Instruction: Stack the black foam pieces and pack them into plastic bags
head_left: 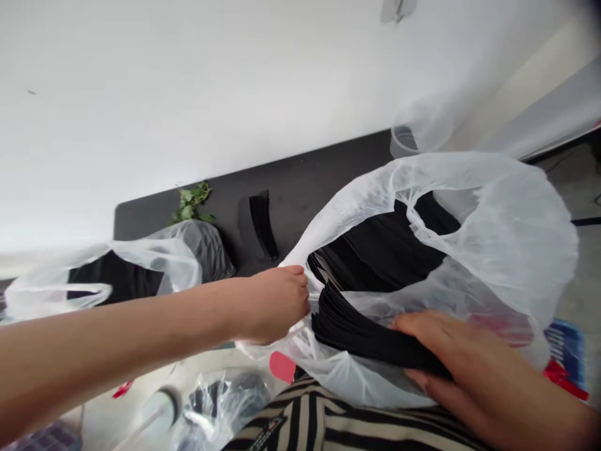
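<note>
A large white translucent plastic bag (521,232) gapes in front of me with stacks of flat black pieces (375,250) inside. My left hand (277,304) is closed on the bag's left edge, pinching the plastic. My right hand (451,351) grips a thick bundle of black strips (366,332) at the bag's near side, thumb on top and fingers underneath. The bundle's far end fans out into thin layers near my left hand. Whether the strips are fabric or another sheet material, I cannot tell.
On the dark table (310,175) lie a small black strip bundle (263,225) and green leaves (191,202). Another white bag (183,257) holding black material stands left. A clear plastic tub (406,141) is at the back. Below are a clear plastic bag (220,401) and a blue package (566,351).
</note>
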Available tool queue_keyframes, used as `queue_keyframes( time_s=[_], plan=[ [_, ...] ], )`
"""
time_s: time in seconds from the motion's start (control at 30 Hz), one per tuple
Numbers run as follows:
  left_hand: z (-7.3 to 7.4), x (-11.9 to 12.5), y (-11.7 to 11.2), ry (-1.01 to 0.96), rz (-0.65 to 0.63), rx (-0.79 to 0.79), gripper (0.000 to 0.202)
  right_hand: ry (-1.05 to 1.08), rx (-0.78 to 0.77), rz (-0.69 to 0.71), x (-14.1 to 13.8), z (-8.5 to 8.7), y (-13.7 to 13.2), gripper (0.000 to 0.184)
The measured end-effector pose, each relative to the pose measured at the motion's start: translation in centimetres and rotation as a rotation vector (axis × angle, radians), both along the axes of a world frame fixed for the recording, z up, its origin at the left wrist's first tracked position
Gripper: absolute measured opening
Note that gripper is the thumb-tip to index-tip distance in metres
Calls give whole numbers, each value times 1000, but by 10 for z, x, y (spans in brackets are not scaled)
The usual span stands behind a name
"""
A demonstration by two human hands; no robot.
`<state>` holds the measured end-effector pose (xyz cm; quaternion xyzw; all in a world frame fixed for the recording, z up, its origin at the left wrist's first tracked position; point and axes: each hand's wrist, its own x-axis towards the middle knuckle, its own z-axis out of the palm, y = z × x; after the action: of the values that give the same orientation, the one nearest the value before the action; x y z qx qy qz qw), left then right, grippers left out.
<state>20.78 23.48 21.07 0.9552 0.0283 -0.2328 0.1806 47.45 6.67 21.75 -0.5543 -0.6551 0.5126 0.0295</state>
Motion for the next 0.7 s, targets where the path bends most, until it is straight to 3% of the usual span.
queue_keyframes(
  time_s=[0.13,0.27,0.37,0.5,0.57,0.7],
  plan=[
    [-15,1,-8,91,67,58,6,123,-55,34,13,-4,19,46],
    [-23,-8,-8,-44,-54,-28,6,197,-223,164,7,-20,37,42],
    [-35,-25,-15,-132,-44,-31,9,189,-332,262,0,-34,33,42],
    [-56,-42,-35,-154,62,137,22,199,-442,275,-5,-50,21,44],
    [-55,-38,-41,-141,91,116,20,217,-457,268,-8,-59,18,47],
    [-34,-7,-43,-191,130,2,18,214,-428,298,-20,-75,12,42]
  ],
)
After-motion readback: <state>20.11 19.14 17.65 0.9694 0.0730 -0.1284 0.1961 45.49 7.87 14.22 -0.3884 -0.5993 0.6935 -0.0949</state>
